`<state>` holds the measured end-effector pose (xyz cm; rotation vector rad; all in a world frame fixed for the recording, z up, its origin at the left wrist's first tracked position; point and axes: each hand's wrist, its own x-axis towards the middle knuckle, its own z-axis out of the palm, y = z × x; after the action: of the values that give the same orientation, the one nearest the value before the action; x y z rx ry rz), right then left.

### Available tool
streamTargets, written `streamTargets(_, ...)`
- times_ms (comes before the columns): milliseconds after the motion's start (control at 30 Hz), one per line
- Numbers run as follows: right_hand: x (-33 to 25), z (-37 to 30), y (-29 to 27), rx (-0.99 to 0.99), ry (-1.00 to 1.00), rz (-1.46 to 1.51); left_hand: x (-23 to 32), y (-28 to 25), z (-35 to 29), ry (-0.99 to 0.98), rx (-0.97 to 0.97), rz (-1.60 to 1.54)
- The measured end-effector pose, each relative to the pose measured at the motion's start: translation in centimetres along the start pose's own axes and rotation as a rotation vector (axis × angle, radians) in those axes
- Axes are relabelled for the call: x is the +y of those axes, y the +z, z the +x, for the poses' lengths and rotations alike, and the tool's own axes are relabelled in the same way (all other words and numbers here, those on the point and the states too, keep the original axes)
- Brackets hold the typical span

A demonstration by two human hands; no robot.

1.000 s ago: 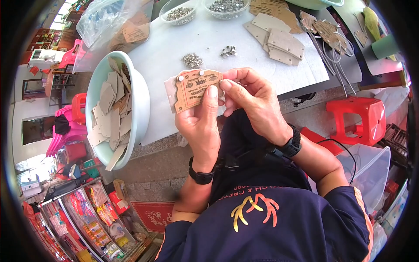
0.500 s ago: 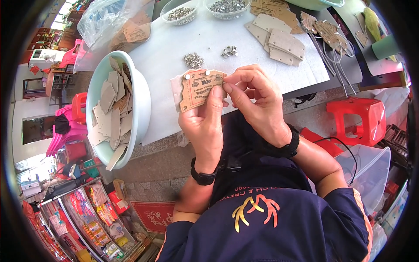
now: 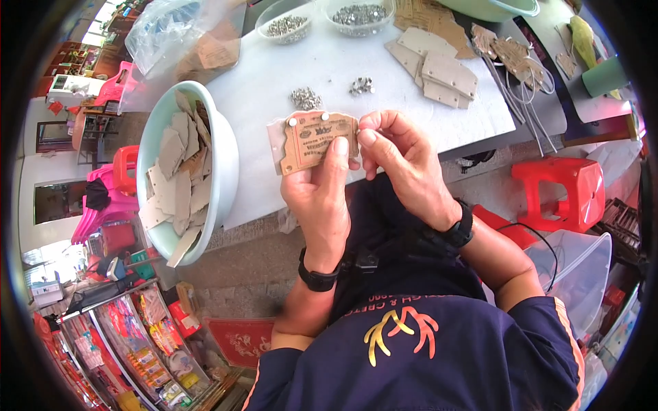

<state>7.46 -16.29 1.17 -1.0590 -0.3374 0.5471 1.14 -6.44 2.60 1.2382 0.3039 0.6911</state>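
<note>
My left hand [image 3: 319, 205] is closed on a brown printed cardboard tag [image 3: 301, 147] with wavy edges, its thumb flat on the printed face. Two pale round studs sit along the tag's far edge, and a greyish layer shows behind its left side. At the tag's right edge my right hand [image 3: 411, 161] pinches thumb and forefinger together; whatever lies between them is too small to name. Just beyond the tag, on the white tabletop [image 3: 253, 89], are a small pile of metal studs [image 3: 306, 98] and a smaller pile of round metal pieces [image 3: 361, 85].
A pale blue basin [image 3: 226, 157] full of cardboard pieces stands at the left. Two clear tubs [image 3: 284, 38] of metal parts sit at the back. Grey cardboard pieces [image 3: 445, 75] are stacked at the right, near tags with cords [image 3: 517, 58]. A red stool [image 3: 562, 192] stands beyond the table.
My right hand has shifted slightly right and down, its fingertips drawn to the tag's right edge. My left hand holds the tag in nearly the same place.
</note>
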Motion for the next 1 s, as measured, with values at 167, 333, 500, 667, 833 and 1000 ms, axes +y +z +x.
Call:
streamTargets(167, 0.0, 0.2, 0.1, -0.001, -0.001, -0.013, 0.3, 0.2, 0.0, 0.0, 0.005, 0.017)
streamTargets(333, -0.2, 0.0, 0.3, 0.012, 0.038, -0.024, 0.0, -0.4, 0.2, 0.006, -0.013, 0.049)
streamTargets(500, 0.3, 0.4, -0.5, 0.016, 0.02, 0.005, -0.3, 0.0, 0.7, 0.001, -0.056, 0.017)
streamTargets(667, -0.1, 0.7, -1.0, -0.013, 0.063, 0.052, -0.4, 0.1, 1.5, -0.025, -0.089, -0.037)
streamTargets(833, 0.0, 0.8, -0.9, -0.01, 0.043, 0.013, -1.2, 0.7, 1.7, 0.024, 0.003, 0.048)
streamTargets(1000, 0.0, 0.6, -0.7, 0.023, 0.073, -0.037, -1.3, 0.6, 1.2, 0.064, -0.039, 0.106)
